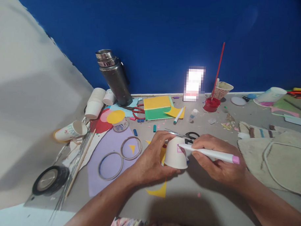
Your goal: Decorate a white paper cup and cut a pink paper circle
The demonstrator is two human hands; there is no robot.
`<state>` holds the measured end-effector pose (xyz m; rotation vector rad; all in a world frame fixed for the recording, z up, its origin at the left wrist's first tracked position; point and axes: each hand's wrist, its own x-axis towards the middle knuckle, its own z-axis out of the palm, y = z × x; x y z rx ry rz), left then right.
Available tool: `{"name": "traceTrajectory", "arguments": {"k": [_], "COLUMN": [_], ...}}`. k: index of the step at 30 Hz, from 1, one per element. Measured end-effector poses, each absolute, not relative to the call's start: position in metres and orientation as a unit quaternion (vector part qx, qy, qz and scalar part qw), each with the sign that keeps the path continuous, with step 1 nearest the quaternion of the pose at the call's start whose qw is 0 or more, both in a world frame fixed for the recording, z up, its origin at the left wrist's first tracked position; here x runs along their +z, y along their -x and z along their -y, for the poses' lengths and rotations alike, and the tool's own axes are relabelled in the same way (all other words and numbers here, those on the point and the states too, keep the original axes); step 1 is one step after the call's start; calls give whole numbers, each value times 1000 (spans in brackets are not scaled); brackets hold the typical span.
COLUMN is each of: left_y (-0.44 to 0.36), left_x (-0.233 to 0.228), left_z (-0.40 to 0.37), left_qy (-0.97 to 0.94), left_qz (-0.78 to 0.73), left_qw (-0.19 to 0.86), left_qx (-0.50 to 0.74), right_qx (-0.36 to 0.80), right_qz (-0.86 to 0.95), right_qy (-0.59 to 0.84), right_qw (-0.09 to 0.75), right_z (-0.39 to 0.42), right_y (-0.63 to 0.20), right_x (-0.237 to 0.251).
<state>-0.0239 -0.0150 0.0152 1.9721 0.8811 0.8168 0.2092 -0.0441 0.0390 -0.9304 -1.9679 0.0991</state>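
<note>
An upturned paper cup sits near the middle of the worktop, the left hand clasping its side. The right hand pinches a white marker, tip on a partly drawn pink shape; most of the cup wall is bare. Scissors lie just beyond, two tape rings left.

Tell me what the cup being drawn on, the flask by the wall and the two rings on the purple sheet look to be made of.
Cup in the left hand: probably paper, matte white with a rolled rim. Flask: likely metal, dark glossy body with a shiny silvery top that catches light. Rings: unclear, thin hoops, perhaps near-empty tape rolls of card or plastic.
</note>
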Motion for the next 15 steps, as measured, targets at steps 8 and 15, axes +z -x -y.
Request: {"name": "traceTrajectory", "arguments": {"k": [8,15], "left_y": [24,24], "left_x": [15,17], "left_z": [15,15], "left_qy": [-778,-780], "left_qz": [-349,-345], "left_qw": [411,413], "left_qx": [323,320], "right_qx": [30,24], "right_qz": [803,794], "right_qy": [371,389], "right_qw": [466,467], "right_z": [44,45], "right_y": [-209,-210], "right_x": [38,37]}}
